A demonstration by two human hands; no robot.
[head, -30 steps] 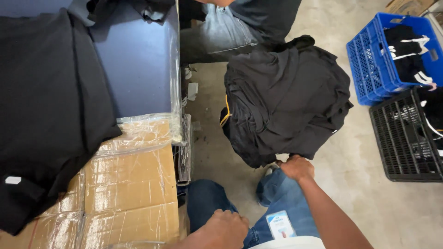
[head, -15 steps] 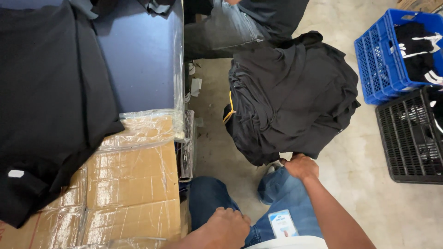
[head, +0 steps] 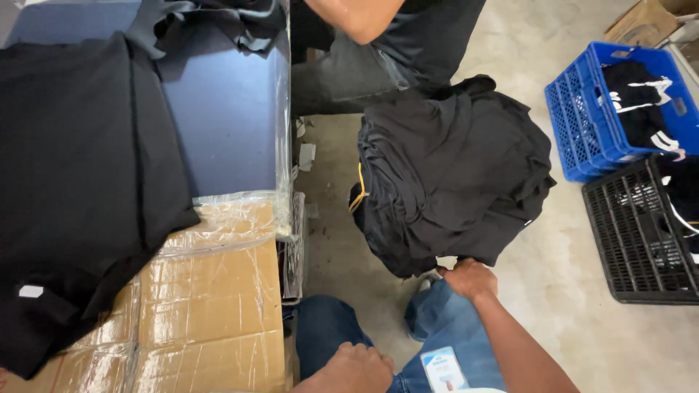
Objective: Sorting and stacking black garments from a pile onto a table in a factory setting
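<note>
Your right hand point(head: 470, 280) was down at the near edge of the pile point(head: 451, 171) of black garments on the floor, fingers curled under and closed on the lowest fold of cloth, knuckles up, forearm running straight out over your right knee. Your left hand point(head: 357, 367) lay on your left thigh, fingers bent and together, holding nothing that showed. Step in hand, as it read: taking the next garment off the pile. The grip was only at a hem, so the next move would call for a clean pull toward you, one piece only, without dragging the heap over. The pile sat on the concrete between your knees and the seated co-worker point(head: 393, 51) at the far side. A black shirt point(head: 80, 189) lay flat across the table point(head: 226, 116) at your left, its lower end over the wrapped cardboard point(head: 211, 320). At the floor's right edge stood a blue crate point(head: 575, 124) and a black crate point(head: 633, 240), both holding dark clothing.
</note>
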